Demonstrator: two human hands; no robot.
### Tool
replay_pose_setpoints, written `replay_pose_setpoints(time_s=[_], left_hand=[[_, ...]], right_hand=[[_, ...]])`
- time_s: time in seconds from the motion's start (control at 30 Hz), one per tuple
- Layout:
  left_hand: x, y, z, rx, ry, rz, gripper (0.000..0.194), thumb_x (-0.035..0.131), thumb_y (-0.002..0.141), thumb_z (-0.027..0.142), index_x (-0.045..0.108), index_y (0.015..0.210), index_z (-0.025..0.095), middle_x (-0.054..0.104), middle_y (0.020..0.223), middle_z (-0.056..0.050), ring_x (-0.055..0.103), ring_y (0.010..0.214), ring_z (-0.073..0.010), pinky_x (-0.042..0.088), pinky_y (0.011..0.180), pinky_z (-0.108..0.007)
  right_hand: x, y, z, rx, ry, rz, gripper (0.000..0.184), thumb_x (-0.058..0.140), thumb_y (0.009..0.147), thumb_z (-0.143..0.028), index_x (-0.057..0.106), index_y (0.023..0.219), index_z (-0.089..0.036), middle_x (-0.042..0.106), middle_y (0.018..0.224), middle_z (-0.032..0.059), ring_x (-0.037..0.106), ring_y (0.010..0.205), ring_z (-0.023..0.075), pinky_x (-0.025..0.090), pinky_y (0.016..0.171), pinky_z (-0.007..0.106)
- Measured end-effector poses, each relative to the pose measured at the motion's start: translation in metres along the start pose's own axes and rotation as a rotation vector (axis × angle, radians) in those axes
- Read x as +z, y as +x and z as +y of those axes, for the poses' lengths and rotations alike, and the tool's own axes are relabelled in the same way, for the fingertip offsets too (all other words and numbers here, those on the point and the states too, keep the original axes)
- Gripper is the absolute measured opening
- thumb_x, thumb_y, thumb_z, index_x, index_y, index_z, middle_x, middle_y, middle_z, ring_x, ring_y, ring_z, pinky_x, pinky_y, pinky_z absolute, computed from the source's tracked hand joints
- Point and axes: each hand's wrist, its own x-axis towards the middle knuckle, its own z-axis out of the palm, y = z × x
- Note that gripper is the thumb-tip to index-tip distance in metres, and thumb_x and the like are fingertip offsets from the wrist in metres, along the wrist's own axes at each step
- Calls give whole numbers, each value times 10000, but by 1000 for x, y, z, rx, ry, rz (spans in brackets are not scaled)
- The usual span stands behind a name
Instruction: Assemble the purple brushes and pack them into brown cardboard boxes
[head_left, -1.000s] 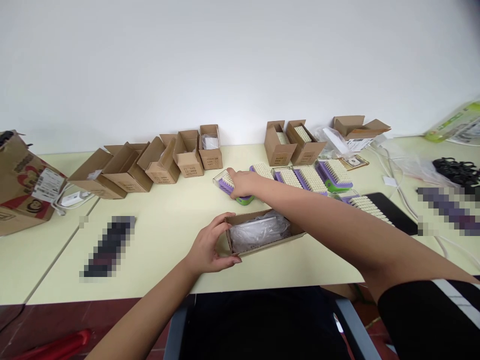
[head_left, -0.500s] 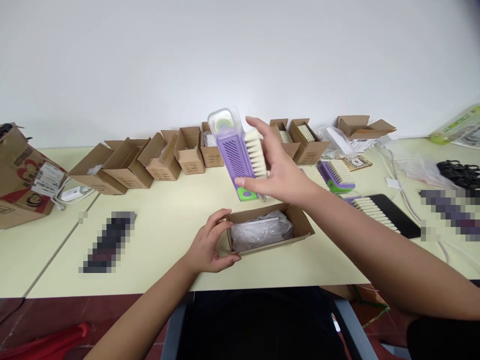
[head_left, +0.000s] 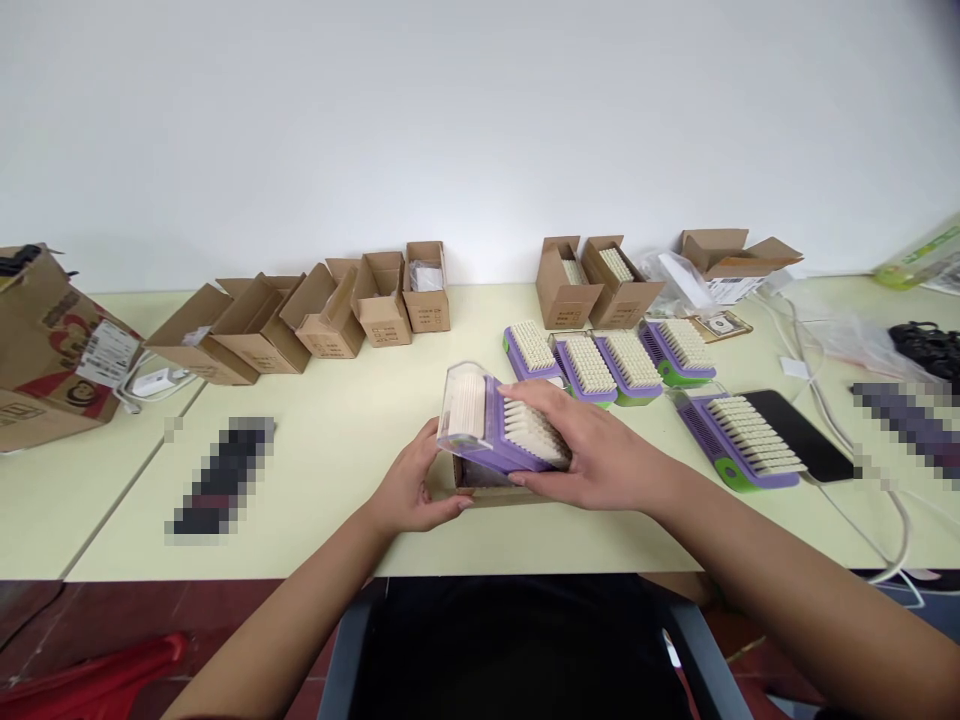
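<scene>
1. Two hands hold one object: your left hand (head_left: 414, 480) and your right hand (head_left: 577, 447) are together, clamped from opposite sides on a purple scrubbing brush (head_left: 499, 425). Its cream bristles face your right palm, and a clear plastic case (head_left: 461, 405) covers its far end.
2. The brush sits tilted over an open cardboard box (head_left: 469, 487), directly in front of you. The brush hides most of the box, so you cannot tell whether they touch.
3. For a steady hold, keep your right fingers spread across the bristles and your left fingers firm against the case. Even pressure from both sides should stop the case sliding.
4. The near edge of the pale yellow table (head_left: 315, 530) runs just below the box, so slips toward your body are the tightest.
5. To your left, bare tabletop reaches a pixelated, unreadable object (head_left: 221, 478). Four similar brushes (head_left: 589, 365) lie just beyond your right hand. Farther right, a fifth brush (head_left: 739, 440) rests against a black phone (head_left: 802, 435).
</scene>
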Motion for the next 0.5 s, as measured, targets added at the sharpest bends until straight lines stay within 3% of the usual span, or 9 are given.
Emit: replay_pose_setpoints(time_s=[0.23,0.5], left_hand=[[-3,-3,-5,31,15,-12,856,877,895,514,494,1624,280,562,1575,-227,599,1470,-423,558,1165,-642],[-5,-5,-6,49,50,-20,921,934,849,544,500,1621,290,578,1560,-235,627,1445,-414,582,1145,-621]], right_hand=[[-14,-19,3,7,-66,-86,832,756,976,-322,399,1722,-413,671,1572,84,665,1439,357,608,1160,581],[-16,-37,2,-19,-212,-84,745,723,985,-333,490,1691,-383,571,1705,108,582,1555,370,527,1256,636]])
